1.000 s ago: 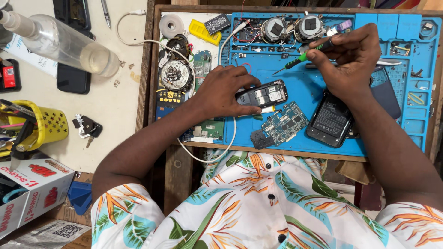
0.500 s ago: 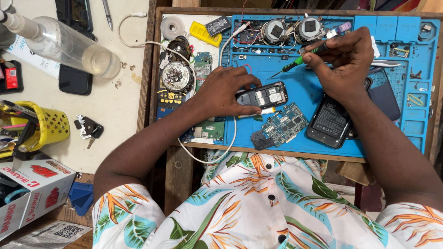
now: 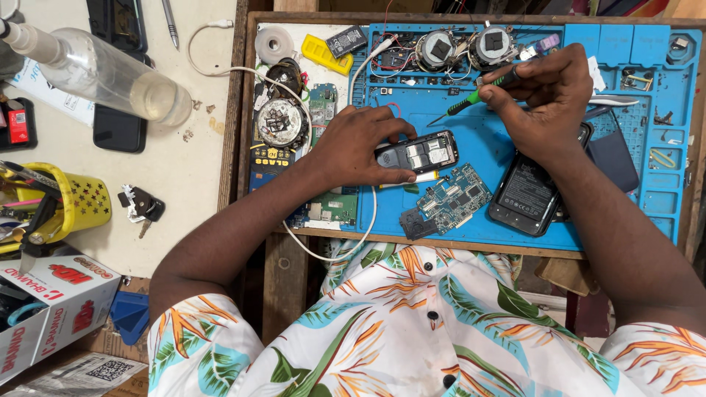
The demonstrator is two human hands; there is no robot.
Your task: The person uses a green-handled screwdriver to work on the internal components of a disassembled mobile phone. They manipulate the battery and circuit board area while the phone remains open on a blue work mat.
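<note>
Phone [image 3: 417, 155] on mat [image 3: 471, 132] — circuit board [image 3: 448, 198] nearer.

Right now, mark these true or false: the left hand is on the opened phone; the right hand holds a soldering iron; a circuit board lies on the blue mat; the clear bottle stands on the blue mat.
1. The left hand rests on the opened phone: true.
2. The right hand holds a soldering iron: false, it holds a green-handled screwdriver.
3. A circuit board lies on the blue mat: true.
4. The clear bottle stands on the blue mat: false, it lies on the pale table to the left.
</note>
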